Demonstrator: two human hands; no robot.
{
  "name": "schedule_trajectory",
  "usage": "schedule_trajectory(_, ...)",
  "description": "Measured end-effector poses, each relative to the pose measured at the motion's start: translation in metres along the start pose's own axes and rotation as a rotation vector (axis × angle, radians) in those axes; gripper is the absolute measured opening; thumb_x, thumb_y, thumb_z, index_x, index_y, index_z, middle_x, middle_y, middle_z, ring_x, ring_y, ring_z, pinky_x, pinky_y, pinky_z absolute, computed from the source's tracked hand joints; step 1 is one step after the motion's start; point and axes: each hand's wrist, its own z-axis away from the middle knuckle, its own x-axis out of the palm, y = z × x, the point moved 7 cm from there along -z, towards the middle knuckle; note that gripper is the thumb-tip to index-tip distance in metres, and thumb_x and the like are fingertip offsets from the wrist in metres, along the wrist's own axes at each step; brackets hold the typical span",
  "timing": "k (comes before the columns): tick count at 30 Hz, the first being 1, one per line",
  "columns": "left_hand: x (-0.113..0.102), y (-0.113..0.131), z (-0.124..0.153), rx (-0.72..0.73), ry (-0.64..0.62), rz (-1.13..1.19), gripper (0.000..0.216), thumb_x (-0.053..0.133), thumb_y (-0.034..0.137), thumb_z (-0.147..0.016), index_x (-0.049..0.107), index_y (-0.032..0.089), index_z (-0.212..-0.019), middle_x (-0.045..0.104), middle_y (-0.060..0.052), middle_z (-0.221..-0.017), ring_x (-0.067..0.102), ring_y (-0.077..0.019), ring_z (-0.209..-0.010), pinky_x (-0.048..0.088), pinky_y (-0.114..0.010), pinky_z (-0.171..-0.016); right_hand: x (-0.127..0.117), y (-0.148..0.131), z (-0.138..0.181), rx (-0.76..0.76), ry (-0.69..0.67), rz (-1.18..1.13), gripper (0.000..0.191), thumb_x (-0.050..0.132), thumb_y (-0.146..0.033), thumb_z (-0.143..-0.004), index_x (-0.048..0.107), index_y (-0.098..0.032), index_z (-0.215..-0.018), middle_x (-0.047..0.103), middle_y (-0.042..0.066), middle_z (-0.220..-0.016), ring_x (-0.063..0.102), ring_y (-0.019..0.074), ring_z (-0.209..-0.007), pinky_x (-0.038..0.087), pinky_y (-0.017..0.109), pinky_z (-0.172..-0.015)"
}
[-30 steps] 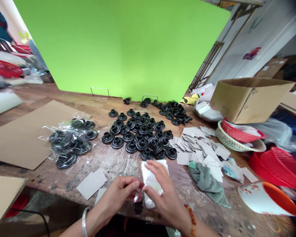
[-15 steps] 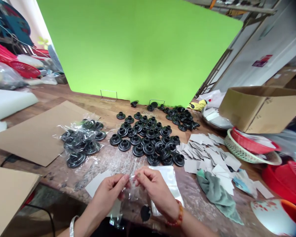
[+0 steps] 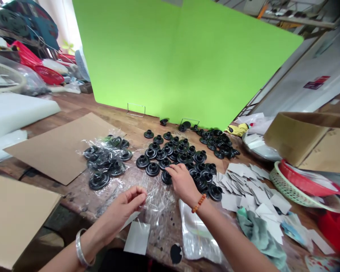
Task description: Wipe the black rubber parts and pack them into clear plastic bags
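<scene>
My left hand [image 3: 132,200] is closed in a pinch at the front of the table, on what looks like the thin edge of a clear plastic bag. A white card [image 3: 137,238] sits below it, seemingly inside that bag. My right hand [image 3: 183,181] reaches over the front of a group of black stepped discs [image 3: 152,169] with raised hubs. Its fingertips are closed at the hub of one black disc [image 3: 166,177], which still rests on the table. Under my right forearm lies a stack of clear plastic bags [image 3: 192,241].
Bagged black discs [image 3: 102,162] lie left, near a flat cardboard sheet [image 3: 56,147]. More discs [image 3: 219,141] are heaped at the back. White cards [image 3: 255,185], a grey-green cloth [image 3: 260,238], baskets [image 3: 297,189] and a cardboard box [image 3: 323,139] stand right. A green board [image 3: 172,64] rises behind.
My right hand has left the plastic beside my left hand and moved forward to the black discs. My left hand stays near the front. The view has shifted slightly.
</scene>
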Motion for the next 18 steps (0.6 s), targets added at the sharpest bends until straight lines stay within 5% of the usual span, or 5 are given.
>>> schedule_trajectory(5,-0.014,0.006,-0.008,0.113,0.038,-0.217,0.019,0.063,0.036,-0.080,0.058,0.018,-0.079,0.054,0.002,-0.069,0.053,-0.0140,-0.067,0.043,-0.024,-0.065,0.017,-0.002,-0.011,-0.087,-0.085,0.171,0.020,0.054,-0.007,-0.085,0.069,-0.016,-0.094,0.065,0.011,-0.091,0.051,0.0233,-0.091,0.042,0.035,-0.081)
schedule_trajectory(10,-0.010,0.018,-0.008,0.294,0.072,-0.555,0.009,0.060,0.028,-0.081,0.064,0.020,-0.079,0.061,0.000,-0.075,0.056,-0.0153,-0.070,0.043,-0.026,-0.066,-0.020,-0.016,-0.009,0.191,0.158,-0.450,0.023,0.060,-0.029,-0.086,0.065,-0.017,-0.104,0.067,0.006,-0.091,0.057,0.0175,-0.078,0.045,0.029,-0.071)
schedule_trajectory(14,0.011,0.034,0.000,0.508,0.059,-0.777,0.013,0.058,0.024,-0.084,0.070,0.023,-0.080,0.063,-0.001,-0.080,0.058,-0.0150,-0.075,0.043,-0.025,-0.070,-0.013,-0.026,-0.004,0.451,-0.012,-0.896,0.033,0.058,-0.047,-0.083,0.067,-0.015,-0.085,0.065,0.002,-0.067,0.049,0.0102,-0.052,0.032,0.021,-0.046)
schedule_trajectory(18,0.015,0.044,0.006,0.669,0.186,-0.713,0.013,0.060,0.025,-0.084,0.073,0.026,-0.083,0.060,-0.003,-0.089,0.058,-0.0165,-0.085,0.044,-0.026,-0.076,-0.010,-0.025,0.007,0.490,-0.086,-0.814,0.029,0.063,-0.042,-0.079,0.067,-0.014,-0.075,0.061,0.000,-0.060,0.044,0.0079,-0.049,0.030,0.020,-0.046)
